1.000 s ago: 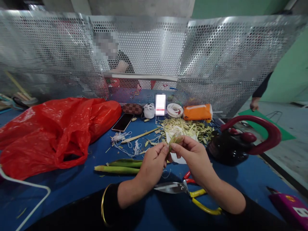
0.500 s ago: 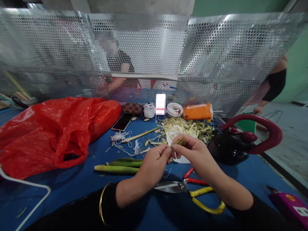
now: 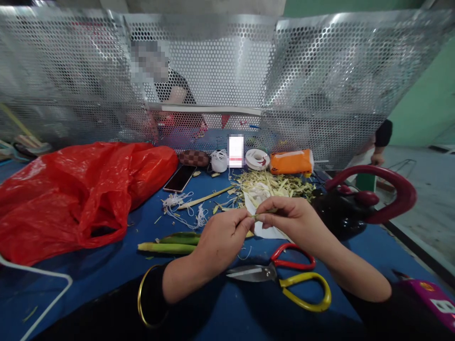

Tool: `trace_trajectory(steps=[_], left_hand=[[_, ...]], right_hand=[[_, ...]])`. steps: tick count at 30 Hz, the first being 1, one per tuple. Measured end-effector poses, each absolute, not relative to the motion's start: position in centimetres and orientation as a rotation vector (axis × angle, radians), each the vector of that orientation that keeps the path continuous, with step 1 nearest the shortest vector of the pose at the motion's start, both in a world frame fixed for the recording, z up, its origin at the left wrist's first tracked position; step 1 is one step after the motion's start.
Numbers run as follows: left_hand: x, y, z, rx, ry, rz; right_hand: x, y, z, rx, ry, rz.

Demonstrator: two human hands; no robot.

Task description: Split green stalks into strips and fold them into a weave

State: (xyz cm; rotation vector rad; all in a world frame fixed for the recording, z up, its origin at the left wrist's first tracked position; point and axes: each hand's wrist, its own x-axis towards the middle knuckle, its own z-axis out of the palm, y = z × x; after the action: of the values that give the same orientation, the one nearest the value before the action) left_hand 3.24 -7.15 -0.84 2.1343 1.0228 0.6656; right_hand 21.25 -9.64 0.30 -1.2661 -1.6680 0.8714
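In the head view my left hand [image 3: 221, 239] and my right hand [image 3: 296, 219] meet mid-table, fingertips pinched close together. Between them shows a short bit of thin green plant strip [image 3: 255, 217]; most of it is hidden by the fingers. Below the hands lie scissors [image 3: 272, 273] with one red and one yellow handle, blades parted. Partly covered by my left hand, green stalks [image 3: 170, 247] rest on the table. White paper [image 3: 272, 233] lies behind the fingers, against a heap of pale green plant shreds [image 3: 293, 185].
A red plastic bag [image 3: 88, 189] fills the left. A dark kettle [image 3: 341, 213] with a maroon handle stands right. Along the back are a phone [image 3: 180, 178], white string [image 3: 218, 162], a ribbon spool [image 3: 257, 159] and an orange packet [image 3: 291, 162]. A perforated screen [image 3: 213, 61] separates a co-worker.
My right hand has shifted slightly right and turned, and the plant strips that stuck up above its fingers no longer show. The person at the far right has moved left.
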Motion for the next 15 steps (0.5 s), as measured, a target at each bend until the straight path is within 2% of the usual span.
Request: trace_trajectory(steps=[4,7,10,15], left_hand=[[3.3,-7.0,-0.6,2.080,0.989,0.622],[3.1,-6.5,-0.2,1.678,0.860,0.474],[2.4,-5.5,0.5,1.313,0.792,0.374],[0.6,-3.8,1.7,1.194,0.741,0.244]], right_hand=[[21.5,-10.0,0.4,-1.341,-1.828,0.691],[21.9,-10.1,0.6,-1.358,-1.862,0.587],[23.1,-9.8,1.0,-1.400,-1.815,0.599],[25.6,-9.3,1.9,-1.448,-1.728,0.679]])
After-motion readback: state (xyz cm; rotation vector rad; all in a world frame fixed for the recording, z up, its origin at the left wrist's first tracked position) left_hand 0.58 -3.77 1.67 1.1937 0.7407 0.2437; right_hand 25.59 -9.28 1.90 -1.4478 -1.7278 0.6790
